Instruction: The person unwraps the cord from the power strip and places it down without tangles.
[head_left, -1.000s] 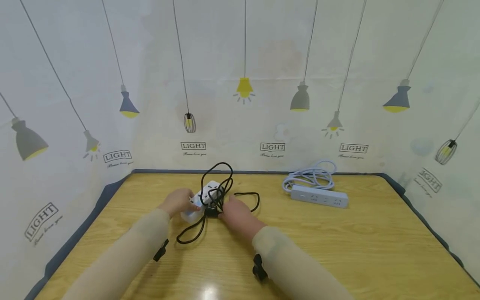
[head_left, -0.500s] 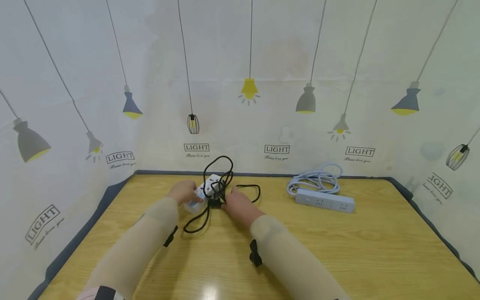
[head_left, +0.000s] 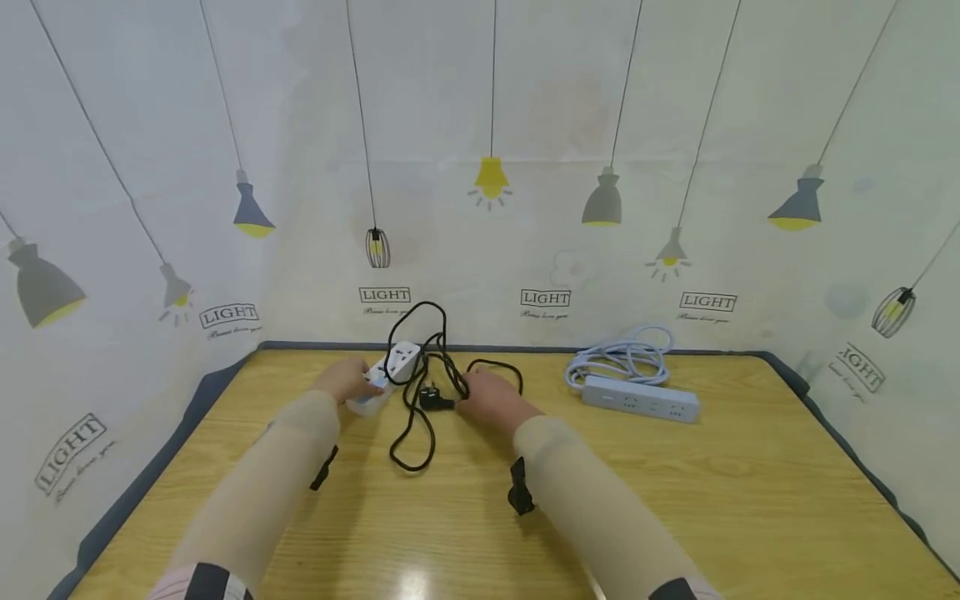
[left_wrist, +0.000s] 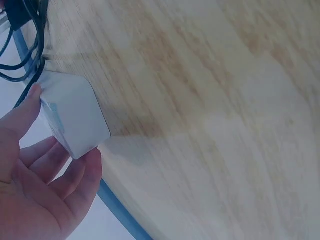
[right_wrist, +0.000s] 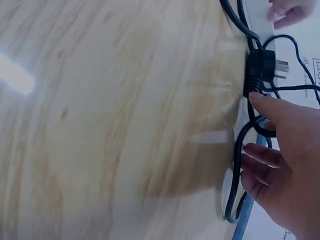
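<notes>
In the head view my left hand [head_left: 341, 381] grips the near end of a white power strip [head_left: 401, 357], which slants away with its sockets facing up. The left wrist view shows the thumb on one side of the strip's smooth white end [left_wrist: 77, 112] and fingertips on the other. My right hand [head_left: 491, 396] pinches the black power cord [head_left: 412, 470] just behind its plug [head_left: 433, 398]. Prongs stick out of that plug in the right wrist view. Loose loops of cord overlap the strip and trail down between my hands.
To the right lies a second, pale power strip [head_left: 637, 403] with its pale cable [head_left: 617, 360] coiled behind it. The wooden table [head_left: 720, 492] ends at a dark back edge, against a wall covering [head_left: 450, 108] printed with lamps.
Both hands have moved away from me across the table, carrying the strip and plug, and are farther apart. The plug has shifted clear of the strip, and the hanging loop has swung right.
</notes>
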